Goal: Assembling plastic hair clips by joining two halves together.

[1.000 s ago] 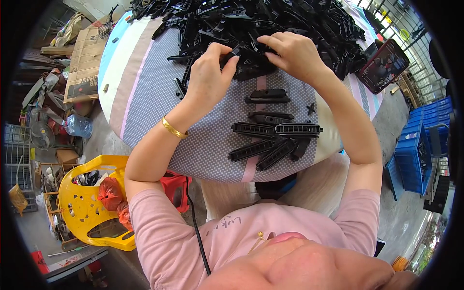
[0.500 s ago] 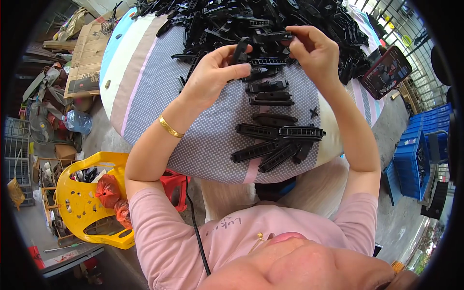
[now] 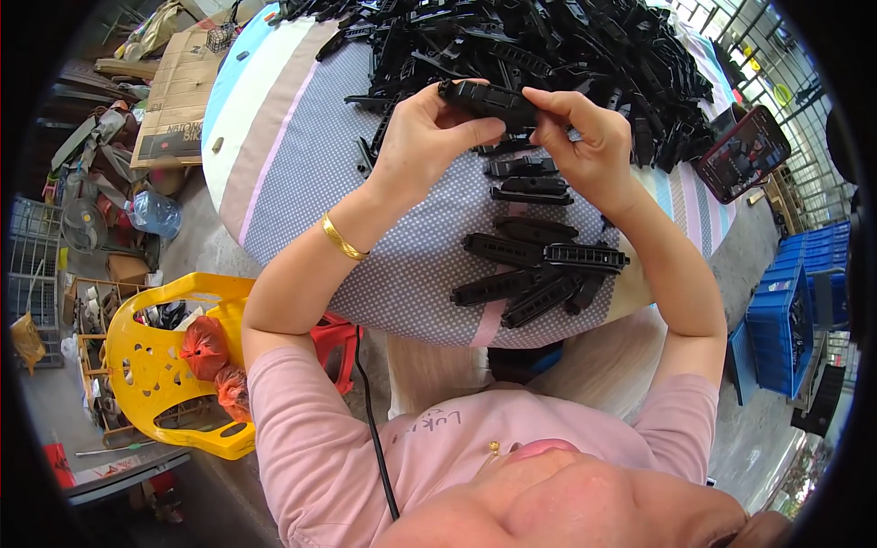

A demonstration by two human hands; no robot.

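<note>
Above the table, a long black plastic part [image 3: 498,100] with a slotted side is held between both my hands. My left hand [image 3: 425,137] is closed on its left end, thumb along the lower side. At its right end, my right hand [image 3: 585,142] pinches with thumb and forefinger; whether a second small piece is in that pinch I cannot tell. Below the hands, several similar black plastic parts [image 3: 530,187] lie in a column. Nearer the table's front edge is a loose cluster of slotted black parts [image 3: 585,257], some overlapping.
A large heap of black plastic parts [image 3: 548,50] covers the far side of the cloth-covered table [image 3: 301,173]. A phone [image 3: 744,155] stands at the right edge. A yellow chair [image 3: 137,365] with red bags is on the left; blue crates [image 3: 772,320] are on the right.
My hands, apart before with separate black pieces, have come together on one part. The left hand has moved right and turned its part from upright to lying sideways.
</note>
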